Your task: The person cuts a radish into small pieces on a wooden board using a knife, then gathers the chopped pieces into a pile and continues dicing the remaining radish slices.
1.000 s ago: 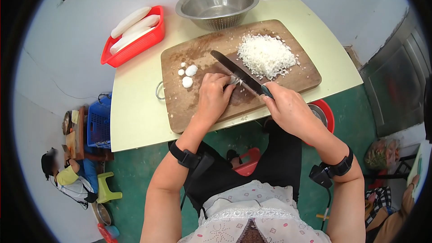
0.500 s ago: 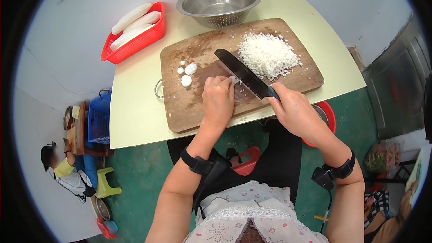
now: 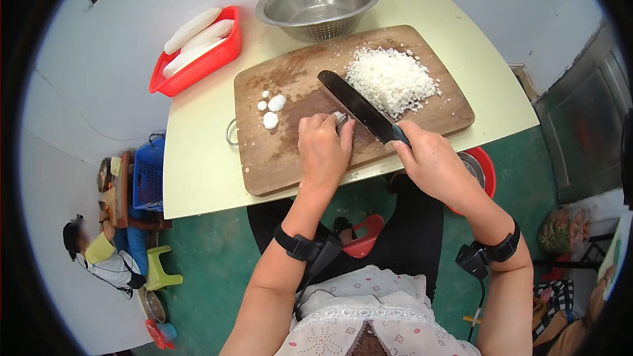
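On the wooden cutting board (image 3: 283, 165), my left hand (image 3: 324, 148) has its fingers closed around a small whitish piece (image 3: 340, 118). My right hand (image 3: 432, 158) grips the handle of a dark-bladed knife (image 3: 356, 107), whose blade lies slantwise just right of that piece. Behind the blade is a heap of finely chopped white bits (image 3: 390, 80). Several small white round pieces (image 3: 271, 120) sit on the board's left side.
A red basket (image 3: 204, 74) of long white vegetables stands at the table's back left, and a metal colander (image 3: 319, 4) behind the board. Below left are a seated person (image 3: 113, 257), a green stool (image 3: 160, 269) and a blue crate (image 3: 148, 175). A red basin (image 3: 486, 168) is under the right edge.
My left thumb has shifted right, toward the blade, and the fingers now close round the piece. The knife has moved only slightly. The view has shifted a little.
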Tool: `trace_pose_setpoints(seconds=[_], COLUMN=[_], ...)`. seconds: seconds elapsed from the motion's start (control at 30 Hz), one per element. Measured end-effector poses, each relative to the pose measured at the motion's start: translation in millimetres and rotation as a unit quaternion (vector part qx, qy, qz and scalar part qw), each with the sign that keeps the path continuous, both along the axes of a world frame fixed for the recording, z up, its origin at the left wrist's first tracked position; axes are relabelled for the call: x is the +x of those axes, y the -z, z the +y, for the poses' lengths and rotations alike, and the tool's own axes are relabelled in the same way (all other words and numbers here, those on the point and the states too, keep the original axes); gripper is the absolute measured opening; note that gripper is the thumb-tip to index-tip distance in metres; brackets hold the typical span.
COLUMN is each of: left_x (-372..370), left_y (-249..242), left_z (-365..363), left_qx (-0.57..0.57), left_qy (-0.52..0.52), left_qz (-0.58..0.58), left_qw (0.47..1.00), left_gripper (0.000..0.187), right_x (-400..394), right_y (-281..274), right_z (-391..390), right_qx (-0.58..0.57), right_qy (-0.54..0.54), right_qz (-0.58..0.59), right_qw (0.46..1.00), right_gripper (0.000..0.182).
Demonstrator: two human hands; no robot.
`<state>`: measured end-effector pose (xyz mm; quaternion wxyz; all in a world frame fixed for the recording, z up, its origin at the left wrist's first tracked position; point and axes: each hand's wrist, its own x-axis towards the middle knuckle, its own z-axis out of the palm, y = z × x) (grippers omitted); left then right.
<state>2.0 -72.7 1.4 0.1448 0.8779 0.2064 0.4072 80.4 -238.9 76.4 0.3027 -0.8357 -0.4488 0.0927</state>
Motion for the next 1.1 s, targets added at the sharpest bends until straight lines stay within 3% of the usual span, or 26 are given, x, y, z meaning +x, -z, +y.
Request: trace_pose_setpoints(seconds=[0.43, 0.63, 1.1], left_x=[1, 2, 0], left_y=[5, 3, 4], left_z=[8, 11, 14], left_qx=[0.013, -0.010, -0.016], left_qy=[0.004, 0.009, 0.019], left_qz=[0.021, 0.014, 0.013], left_qw=[1.000, 1.000, 1.000], left_gripper=[0.013, 0.007, 0.006], right_x=[-3, -4, -6], right_y=[-3, 6, 3], right_z=[3, 6, 10], right_qx=[-0.017, 0.035, -0.020], right_qy=[-0.013, -0.043, -0.090], right_qz=[-0.008, -0.084, -0.135], right_qw=[1.000, 0.995, 0.987], right_gripper=[0.017, 0.016, 0.020])
